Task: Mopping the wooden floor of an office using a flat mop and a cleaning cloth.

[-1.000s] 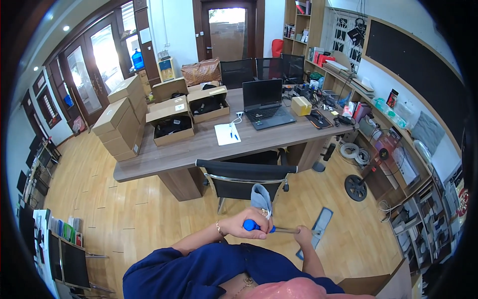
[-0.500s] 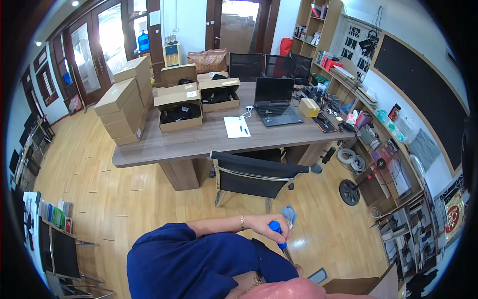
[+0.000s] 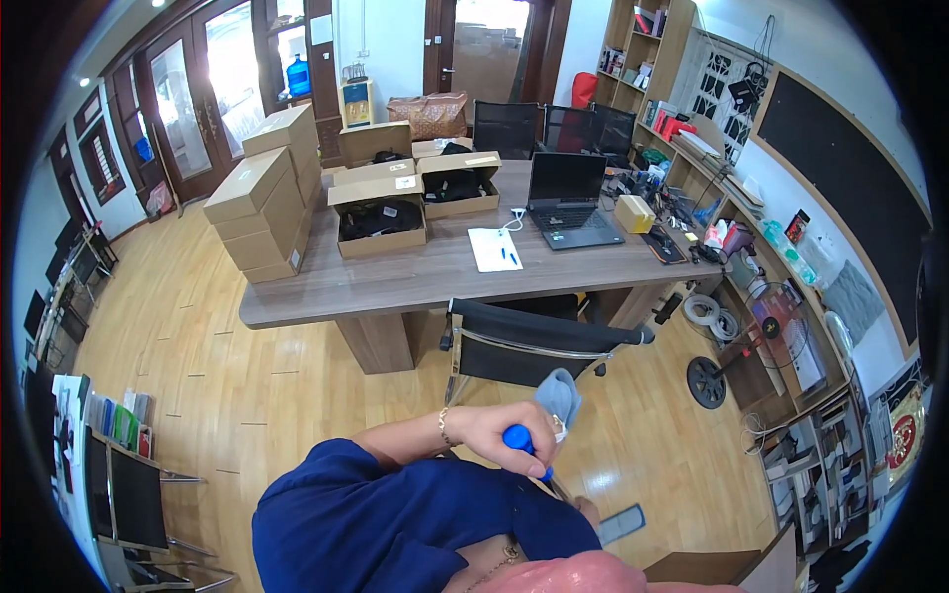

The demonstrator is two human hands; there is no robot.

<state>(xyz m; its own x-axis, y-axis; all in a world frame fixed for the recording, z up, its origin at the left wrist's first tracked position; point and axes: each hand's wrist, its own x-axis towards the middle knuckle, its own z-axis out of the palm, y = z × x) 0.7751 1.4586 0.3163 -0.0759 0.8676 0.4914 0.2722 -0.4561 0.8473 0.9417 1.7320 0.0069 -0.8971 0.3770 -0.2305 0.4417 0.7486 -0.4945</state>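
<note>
I count one blue-gripped, thin-poled mop (image 3: pixel 517 438), left hand (image 3: pixel 502 435) fisted round it, flat grey-blue rectangular pad (image 3: pixel 623 524) on floor (image 3: pixel 672 474); right hand (image 3: pixel 586 508) mostly hidden, grip I can't tell. Two blue pens (image 3: pixel 503 254), one white paper sheet (image 3: pixel 484 243); white carton label (image 3: pixel 405 182) unreadable.

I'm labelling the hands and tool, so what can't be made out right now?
All in the head view:
Right hand: mostly hidden by the shirt; grip unclear.
Blue handle: partly covered by the left hand.
Mop pad: near end hidden behind the shirt.
Black contents of the nearest open box: too small to identify.
</note>
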